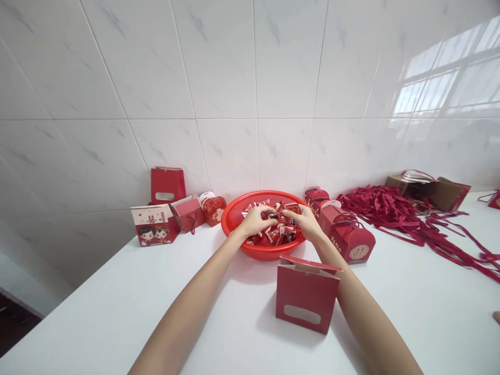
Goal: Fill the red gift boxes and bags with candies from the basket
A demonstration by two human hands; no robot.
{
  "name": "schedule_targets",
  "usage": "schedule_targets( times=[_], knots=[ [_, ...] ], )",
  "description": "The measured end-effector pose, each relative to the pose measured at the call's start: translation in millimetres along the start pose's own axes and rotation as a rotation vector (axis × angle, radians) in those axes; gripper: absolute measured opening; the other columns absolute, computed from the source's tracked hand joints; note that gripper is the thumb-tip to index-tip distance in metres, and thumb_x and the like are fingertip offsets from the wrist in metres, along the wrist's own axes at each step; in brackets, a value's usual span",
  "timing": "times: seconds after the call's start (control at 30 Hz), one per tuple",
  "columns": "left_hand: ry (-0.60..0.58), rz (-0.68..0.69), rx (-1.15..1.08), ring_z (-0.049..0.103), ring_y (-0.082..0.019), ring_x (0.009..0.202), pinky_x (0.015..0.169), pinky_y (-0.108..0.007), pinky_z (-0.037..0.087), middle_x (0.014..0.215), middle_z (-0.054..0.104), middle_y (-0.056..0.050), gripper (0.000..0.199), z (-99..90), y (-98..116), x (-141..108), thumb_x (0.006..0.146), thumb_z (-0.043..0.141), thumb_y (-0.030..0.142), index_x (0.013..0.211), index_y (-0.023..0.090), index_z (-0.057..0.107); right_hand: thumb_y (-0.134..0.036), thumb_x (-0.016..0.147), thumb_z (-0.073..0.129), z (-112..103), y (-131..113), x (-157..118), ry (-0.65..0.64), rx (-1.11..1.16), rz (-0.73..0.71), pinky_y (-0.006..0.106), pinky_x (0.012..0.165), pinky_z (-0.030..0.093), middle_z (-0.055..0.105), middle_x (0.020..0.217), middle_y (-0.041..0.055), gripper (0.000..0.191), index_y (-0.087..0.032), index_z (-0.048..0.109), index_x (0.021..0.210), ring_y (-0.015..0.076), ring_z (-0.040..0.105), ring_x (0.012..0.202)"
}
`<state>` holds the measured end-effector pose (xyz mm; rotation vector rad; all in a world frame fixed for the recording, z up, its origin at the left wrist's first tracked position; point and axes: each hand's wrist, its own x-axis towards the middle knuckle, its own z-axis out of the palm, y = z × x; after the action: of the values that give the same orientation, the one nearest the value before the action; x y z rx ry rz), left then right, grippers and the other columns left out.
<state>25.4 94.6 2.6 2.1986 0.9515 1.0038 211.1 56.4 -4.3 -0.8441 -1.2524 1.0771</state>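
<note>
A red plastic basket (262,254) with perforated sides holds a pile of small wrapped candies (278,237), mostly red. My left hand (258,221) reaches in from the left, thumb and fingers curved and apart over the candies. From the right, my right hand (305,221) reaches in with its fingers stretched out and touching the pile; its fingertips are partly lost among the wrappers. No candy shows clearly gripped in either hand. In front of the basket, beside my right forearm, a red paper gift box (307,297) stands upright with its top flaps parted and an oval window low on its side.
Left of the basket stand several red gift boxes, one with cartoon figures (154,229). More red boxes (353,242) stand to the right. Beyond them lie a heap of dark red ribbons (378,208) and an open cardboard box (449,194). A tiled wall (226,151) backs the white table (136,312).
</note>
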Motion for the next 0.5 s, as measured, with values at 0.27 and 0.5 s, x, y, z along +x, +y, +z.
schedule_targets(
  times=[0.27, 0.5],
  knots=[
    [0.028, 0.010, -0.114, 0.068, -0.029, 0.100, 0.092, -0.040, 0.052, 0.104, 0.075, -0.011, 0.034, -0.9, -1.7, 2.2, 0.076, 0.070, 0.041, 0.096, 0.015, 0.075, -0.044, 0.061, 0.085, -2.0, -1.5, 0.8, 0.011, 0.029, -0.034, 0.034, 0.075, 0.051, 0.073, 0.074, 0.0017, 0.031, -0.020, 0.070, 0.074, 0.0201, 0.066, 0.073],
    [0.117, -0.051, -0.359, 0.066, -0.026, 0.098, 0.089, -0.038, 0.052, 0.100, 0.074, -0.009, 0.041, -5.9, 8.1, 0.7, 0.068, 0.076, 0.044, 0.096, 0.014, 0.072, -0.044, 0.061, 0.085, -3.0, -3.7, -0.9, -0.037, 0.041, 0.017, 0.037, 0.080, 0.053, 0.075, 0.081, 0.0027, 0.031, -0.022, 0.073, 0.080, 0.0229, 0.068, 0.081]
  ],
)
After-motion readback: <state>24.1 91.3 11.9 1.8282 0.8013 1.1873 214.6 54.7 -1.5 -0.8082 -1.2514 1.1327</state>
